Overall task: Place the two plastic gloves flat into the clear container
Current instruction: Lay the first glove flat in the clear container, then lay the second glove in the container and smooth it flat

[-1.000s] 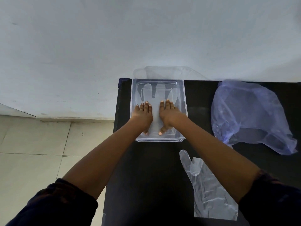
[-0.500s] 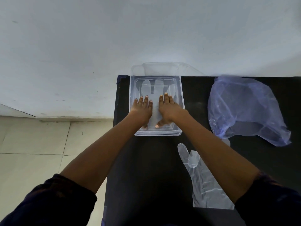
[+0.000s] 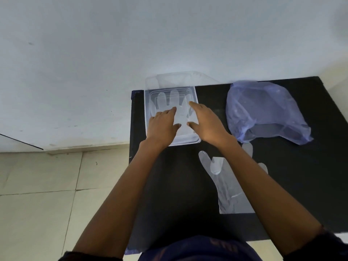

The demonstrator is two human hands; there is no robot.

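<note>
Both hands, left hand [image 3: 162,123] and right hand [image 3: 205,123], lay open-palmed over the first glove [image 3: 170,102] in the clear container [image 3: 195,139], gripping nothing; smoothing outward toward its edges would probably flatten it best.

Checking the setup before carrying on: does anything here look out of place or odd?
Mostly tidy. One plastic glove lies flat in the clear container, but the second glove is still outside on the black table, partly under the right forearm. A crumpled blue plastic bag sits loose to the right.
</note>
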